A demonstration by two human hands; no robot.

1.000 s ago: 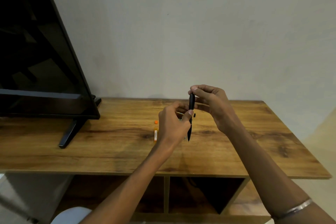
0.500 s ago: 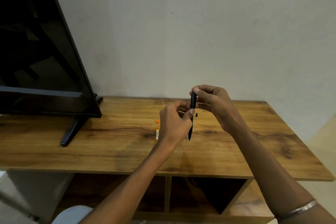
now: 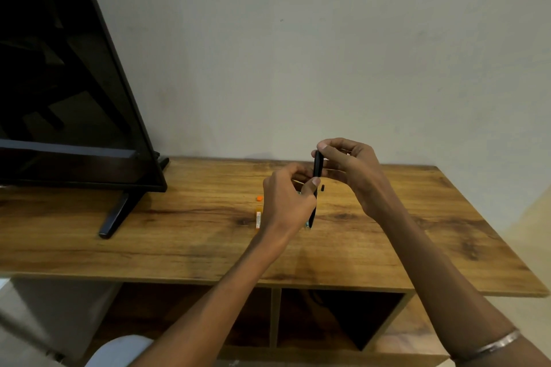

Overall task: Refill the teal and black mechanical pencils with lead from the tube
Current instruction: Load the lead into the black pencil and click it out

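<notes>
The black mechanical pencil (image 3: 317, 168) stands nearly upright above the wooden table (image 3: 190, 235), tip down. My left hand (image 3: 286, 199) grips its lower half with thumb and fingers. My right hand (image 3: 348, 164) pinches at the pencil's top end. The lead tube (image 3: 258, 219), orange and white, lies on the table just left of my left hand, and its orange cap (image 3: 260, 198) lies a little behind it. A small black cap (image 3: 322, 187) lies on the table behind the pencil. A bit of the teal pencil (image 3: 306, 225) shows under my left hand.
A large black TV (image 3: 59, 98) on a stand foot (image 3: 114, 217) fills the table's left part. A plain wall rises behind the table. Open shelf compartments (image 3: 337, 316) lie under the tabletop. A metal bangle (image 3: 492, 345) sits on my right wrist.
Both hands have stayed on the black pencil in almost the same pose. The view has shifted slightly.
</notes>
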